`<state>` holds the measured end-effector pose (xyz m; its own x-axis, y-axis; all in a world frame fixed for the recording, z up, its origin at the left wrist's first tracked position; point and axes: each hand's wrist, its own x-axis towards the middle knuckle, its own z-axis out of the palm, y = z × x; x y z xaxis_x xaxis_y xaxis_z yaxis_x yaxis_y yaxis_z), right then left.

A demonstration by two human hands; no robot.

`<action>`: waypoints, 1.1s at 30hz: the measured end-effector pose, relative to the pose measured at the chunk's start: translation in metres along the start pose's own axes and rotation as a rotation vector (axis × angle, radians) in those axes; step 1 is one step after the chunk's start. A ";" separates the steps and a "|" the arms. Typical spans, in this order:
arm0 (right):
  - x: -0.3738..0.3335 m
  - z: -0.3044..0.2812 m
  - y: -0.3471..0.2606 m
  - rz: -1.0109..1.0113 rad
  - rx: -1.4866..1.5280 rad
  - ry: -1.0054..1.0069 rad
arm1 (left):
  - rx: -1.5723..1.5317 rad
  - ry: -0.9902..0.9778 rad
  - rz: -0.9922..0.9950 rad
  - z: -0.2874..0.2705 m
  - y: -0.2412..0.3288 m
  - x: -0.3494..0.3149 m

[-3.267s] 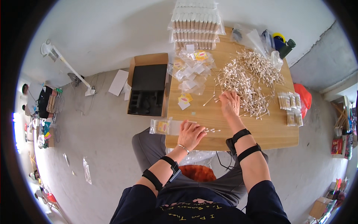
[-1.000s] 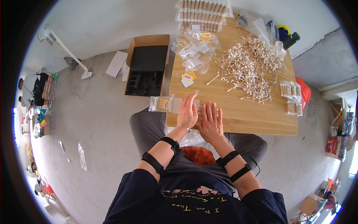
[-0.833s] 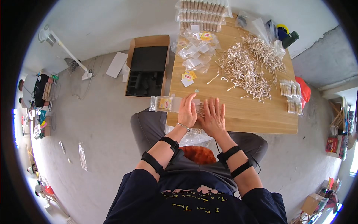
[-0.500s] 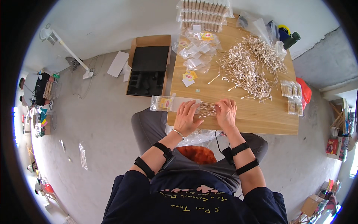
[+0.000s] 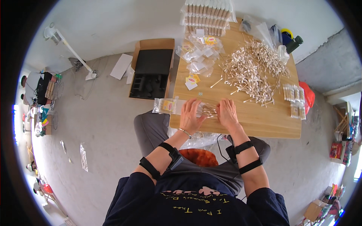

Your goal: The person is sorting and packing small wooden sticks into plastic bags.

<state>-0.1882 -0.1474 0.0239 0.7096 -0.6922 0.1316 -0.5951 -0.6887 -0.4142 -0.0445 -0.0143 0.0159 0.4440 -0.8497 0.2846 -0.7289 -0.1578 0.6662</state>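
1. Curving around the left end of a bundle of cotton swabs [image 5: 209,110], your left hand [image 5: 189,116] has its thumb apart from its fingers; you cannot tell here whether it pinches.
2. Your right hand [image 5: 227,113] meets the bundle's right end, fingers close together and bent; its grip is hidden too.
3. The bundle lies between your hands, near the left half of the near edge of the desk [image 5: 264,126].
4. Left of your left hand, a clear packet [image 5: 165,106] with swabs and a yellow label overhangs the left edge by the near-left corner.
5. Toward the far-right corner, you have a heaped swab pile [image 5: 247,71].
6. Clear bags [image 5: 199,56] lie along the left edge, and packed swabs [image 5: 207,17] stand stacked at the far-left corner.
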 end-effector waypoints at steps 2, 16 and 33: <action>-0.003 -0.001 -0.002 0.025 0.092 0.043 | -0.004 0.066 -0.004 -0.002 0.003 0.002; -0.038 -0.040 -0.064 0.083 0.627 0.156 | -0.951 -0.057 -0.568 -0.018 0.045 0.011; -0.021 -0.031 -0.035 0.205 1.095 -0.106 | -1.014 -0.158 -0.360 -0.018 0.029 0.025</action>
<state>-0.1936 -0.1156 0.0637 0.6958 -0.7131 -0.0856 -0.0880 0.0336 -0.9956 -0.0452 -0.0311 0.0547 0.4206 -0.9033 -0.0844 0.2321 0.0172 0.9725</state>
